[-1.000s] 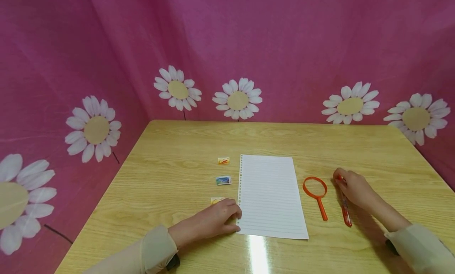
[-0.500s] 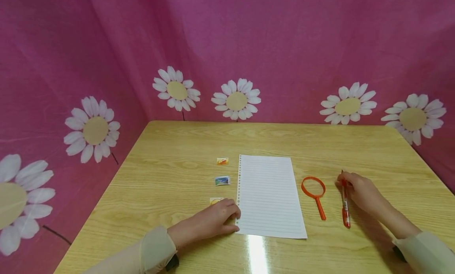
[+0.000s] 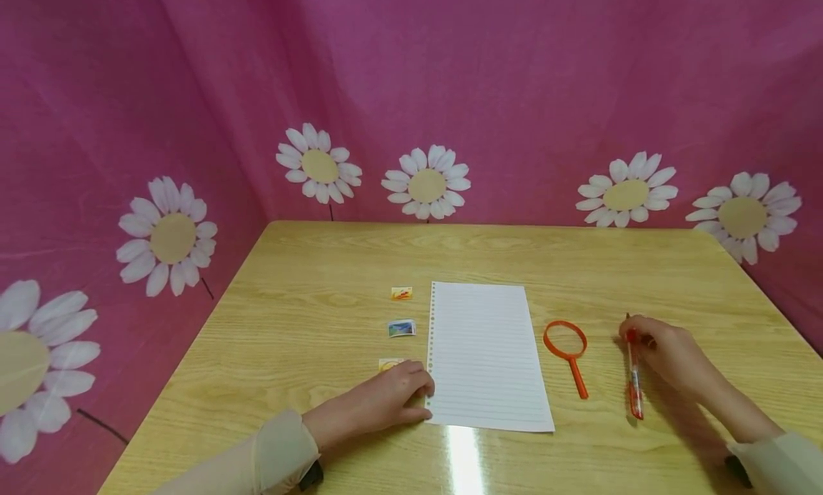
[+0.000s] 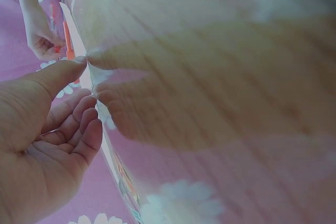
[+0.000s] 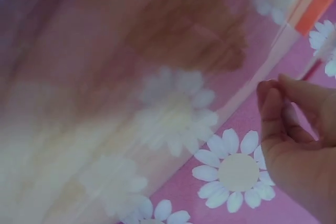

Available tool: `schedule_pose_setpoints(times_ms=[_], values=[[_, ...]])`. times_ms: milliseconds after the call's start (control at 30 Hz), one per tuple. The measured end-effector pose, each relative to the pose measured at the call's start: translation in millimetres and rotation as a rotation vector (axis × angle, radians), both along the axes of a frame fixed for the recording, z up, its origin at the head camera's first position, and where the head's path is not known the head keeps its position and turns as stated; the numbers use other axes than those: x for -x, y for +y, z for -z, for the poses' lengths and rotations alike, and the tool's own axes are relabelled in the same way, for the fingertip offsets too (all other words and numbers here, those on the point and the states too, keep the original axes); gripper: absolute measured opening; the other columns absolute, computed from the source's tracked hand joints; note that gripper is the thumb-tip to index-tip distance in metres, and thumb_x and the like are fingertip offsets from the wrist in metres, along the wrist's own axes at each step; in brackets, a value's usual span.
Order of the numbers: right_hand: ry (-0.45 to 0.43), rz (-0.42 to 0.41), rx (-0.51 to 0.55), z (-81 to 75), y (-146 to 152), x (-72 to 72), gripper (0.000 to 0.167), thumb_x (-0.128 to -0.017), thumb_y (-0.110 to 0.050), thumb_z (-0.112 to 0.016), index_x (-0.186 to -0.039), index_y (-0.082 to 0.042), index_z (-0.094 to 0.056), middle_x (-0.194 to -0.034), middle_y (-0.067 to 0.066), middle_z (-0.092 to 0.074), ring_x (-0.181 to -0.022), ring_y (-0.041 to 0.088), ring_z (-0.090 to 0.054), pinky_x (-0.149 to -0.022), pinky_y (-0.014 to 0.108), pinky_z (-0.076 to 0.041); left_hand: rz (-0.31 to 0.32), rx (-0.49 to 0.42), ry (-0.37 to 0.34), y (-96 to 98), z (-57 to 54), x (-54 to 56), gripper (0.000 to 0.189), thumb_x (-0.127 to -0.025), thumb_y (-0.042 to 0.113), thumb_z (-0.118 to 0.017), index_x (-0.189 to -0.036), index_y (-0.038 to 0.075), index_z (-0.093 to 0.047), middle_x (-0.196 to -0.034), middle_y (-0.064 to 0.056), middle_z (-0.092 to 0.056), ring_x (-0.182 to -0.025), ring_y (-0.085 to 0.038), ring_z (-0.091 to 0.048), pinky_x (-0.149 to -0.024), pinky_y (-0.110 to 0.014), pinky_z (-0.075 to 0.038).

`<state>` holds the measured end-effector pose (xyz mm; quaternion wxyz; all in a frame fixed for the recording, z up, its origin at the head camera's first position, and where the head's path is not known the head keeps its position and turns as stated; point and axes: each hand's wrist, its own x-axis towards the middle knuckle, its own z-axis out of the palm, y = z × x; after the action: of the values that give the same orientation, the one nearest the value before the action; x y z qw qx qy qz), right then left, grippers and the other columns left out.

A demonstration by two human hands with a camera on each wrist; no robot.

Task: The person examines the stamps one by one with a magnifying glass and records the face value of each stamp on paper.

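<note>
My right hand [image 3: 675, 359] pinches a red pen [image 3: 634, 388] near its upper end, at the right of the table. The clear barrel with its red end points toward me. In the right wrist view only a thin red part of the pen [image 5: 312, 71] shows behind the thumb. Resting at the lower left edge of a lined, punched sheet of paper [image 3: 489, 352] is my left hand [image 3: 386, 402], with thumb and fingertips at that edge. In the left wrist view the fingers [image 4: 90, 135] are loosely bent. A red magnifying glass [image 3: 578, 379] lies between the paper and the pen.
Left of the paper lie a yellow stamp-like picture [image 3: 401, 293], a blue-green one [image 3: 401, 328] and another yellow one [image 3: 388, 364], partly behind my left hand. A pink curtain with daisies [image 3: 514, 88] hangs behind the wooden table [image 3: 308, 302].
My right hand has taken the red pen between its fingers and shifted it a little to the right, turning it slightly. My left hand has stayed at the paper's edge.
</note>
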<state>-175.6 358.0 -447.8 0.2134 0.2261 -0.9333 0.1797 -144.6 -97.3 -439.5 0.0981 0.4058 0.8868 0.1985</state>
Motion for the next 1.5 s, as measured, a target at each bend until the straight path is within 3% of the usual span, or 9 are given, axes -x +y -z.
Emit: schedule_pose_setpoints(times_ms=[133, 233, 400, 533, 733, 800, 1000, 1200, 1500], values=[[-0.138, 0.001, 0.12, -4.3, 0, -3.6, 0.033, -0.075, 0.017, -0.07, -0.101, -0.003, -0.064, -0.085, 0.008, -0.07, -0.076, -0.012, -0.053, -0.06, 0.014, -0.047, -0.012, 0.007, 0.001, 1.3, 0.9, -0.4, 0.021, -0.089, 0.025, -0.072, -0.101, 0.009, -0.063, -0.098, 0.002, -0.057, -0.085, -0.003, -0.044, -0.079, -0.015, -0.044], [-0.214, -0.034, 0.26, -7.3, -1, -5.5, 0.032, -0.083, 0.017, -0.063, -0.11, 0.0, -0.061, -0.09, -0.003, -0.069, -0.078, -0.013, -0.055, -0.062, 0.01, -0.046, -0.015, 0.007, -0.006, 1.2, 1.1, -0.5, 0.021, -0.09, 0.025, -0.071, -0.101, 0.009, -0.063, -0.099, 0.002, -0.057, -0.085, -0.003, -0.044, -0.079, -0.015, -0.044], [-0.338, -0.19, 0.559, -11.3, -5, -8.1, 0.029, -0.094, 0.012, -0.051, -0.119, 0.0, -0.056, -0.095, -0.02, -0.067, -0.082, -0.005, -0.064, -0.069, 0.011, -0.05, 0.0, -0.006, -0.002, -0.1, 1.3, -0.8, 0.021, -0.091, 0.025, -0.07, -0.101, 0.01, -0.062, -0.099, 0.002, -0.056, -0.085, -0.004, -0.043, -0.079, -0.015, -0.043], [-0.461, -0.293, 0.762, -13.0, -7, -8.9, 0.028, -0.098, 0.008, -0.045, -0.12, -0.005, -0.057, -0.1, -0.013, -0.071, -0.088, -0.001, -0.068, -0.075, 0.013, -0.052, 0.0, -0.008, 0.005, 0.2, 0.9, -1.2, 0.021, -0.091, 0.026, -0.07, -0.101, 0.01, -0.062, -0.099, 0.002, -0.057, -0.085, -0.004, -0.044, -0.078, -0.015, -0.043], [-0.649, -0.297, 0.994, -10.9, -5, -9.3, 0.023, -0.1, 0.002, -0.046, -0.116, -0.008, -0.058, -0.095, -0.002, -0.075, -0.084, 0.007, -0.071, -0.07, 0.019, -0.055, -0.001, -0.003, 0.024, 0.8, 0.9, -1.3, 0.021, -0.09, 0.025, -0.071, -0.1, 0.009, -0.062, -0.099, 0.002, -0.058, -0.086, -0.004, -0.045, -0.079, -0.016, -0.045], [-0.648, -0.229, 0.978, -10.9, -5, -9.8, 0.019, -0.1, -0.002, -0.049, -0.113, -0.009, -0.06, -0.091, -0.002, -0.075, -0.08, 0.007, -0.07, -0.066, 0.021, -0.055, 0.003, -0.002, 0.027, 0.3, 1.1, -1.4, 0.02, -0.09, 0.025, -0.071, -0.101, 0.01, -0.062, -0.1, 0.001, -0.058, -0.086, -0.004, -0.045, -0.079, -0.016, -0.045], [-0.578, 0.054, 0.68, -15.6, -8, -15.8, 0.011, -0.1, -0.016, -0.056, -0.107, -0.013, -0.064, -0.082, -0.013, -0.069, -0.07, 0.008, -0.063, -0.062, 0.025, -0.051, 0.006, -0.003, 0.02, -0.4, 1.5, -1.6, 0.021, -0.091, 0.025, -0.07, -0.101, 0.009, -0.062, -0.101, 0.001, -0.058, -0.086, -0.004, -0.046, -0.08, -0.017, -0.046], [-0.576, 0.137, 0.666, -17.8, -14, -19.2, 0.006, -0.094, -0.014, -0.065, -0.1, -0.016, -0.066, -0.083, -0.021, -0.065, -0.073, 0.001, -0.061, -0.062, 0.021, -0.048, 0.026, -0.018, 0.035, -2.1, 0.8, -2.2, 0.02, -0.091, 0.025, -0.069, -0.101, 0.009, -0.062, -0.099, 0.001, -0.057, -0.085, -0.004, -0.045, -0.079, -0.016, -0.045], [-0.549, 0.123, 0.643, -18.9, -37, -23.5, 0.011, -0.093, -0.01, -0.065, -0.09, -0.018, -0.057, -0.072, -0.021, -0.057, -0.062, 0.0, -0.045, -0.052, 0.026, -0.037, 0.019, 0.004, 0.017, -1.4, -1.6, -1.6, 0.022, -0.092, 0.027, -0.068, -0.103, 0.009, -0.061, -0.102, 0.001, -0.055, -0.087, -0.005, -0.044, -0.079, -0.016, -0.043]])
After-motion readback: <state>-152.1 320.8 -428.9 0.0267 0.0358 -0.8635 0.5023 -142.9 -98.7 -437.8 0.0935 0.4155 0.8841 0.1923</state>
